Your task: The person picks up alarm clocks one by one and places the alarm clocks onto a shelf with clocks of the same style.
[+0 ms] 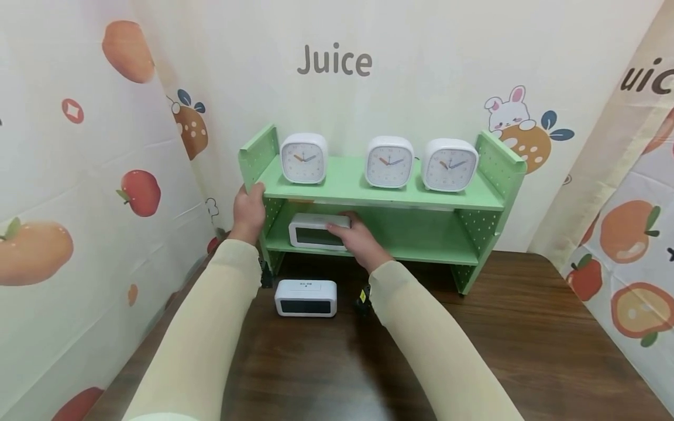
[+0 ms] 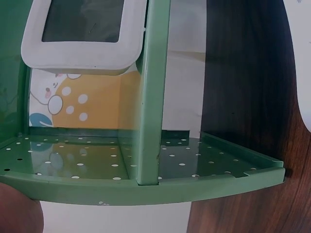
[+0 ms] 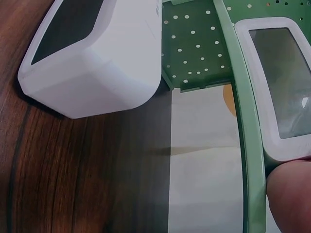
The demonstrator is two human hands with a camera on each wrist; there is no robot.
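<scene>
A green two-tier shelf point(image 1: 337, 187) with perforated side panels stands at the back of the wooden table. My left hand point(image 1: 250, 210) grips its left side panel near the upper board; one finger point(image 2: 19, 211) shows at that panel in the left wrist view. On the lower board, toward the left, sits a white digital clock point(image 1: 318, 221) with a dark screen. My right hand point(image 1: 363, 240) holds this clock by its right end, thumb over the front top edge, other fingers mostly hidden behind. A second white digital clock point(image 1: 305, 287) stands on the table in front of the shelf, between my forearms.
Three white square analog clocks stand on the upper board: one at the left point(image 1: 303, 159), one right of middle point(image 1: 389, 162), one near the right panel point(image 1: 450, 165). Printed curtains point(image 1: 421, 70) hang behind and on both sides. The table point(image 1: 505, 339) extends right.
</scene>
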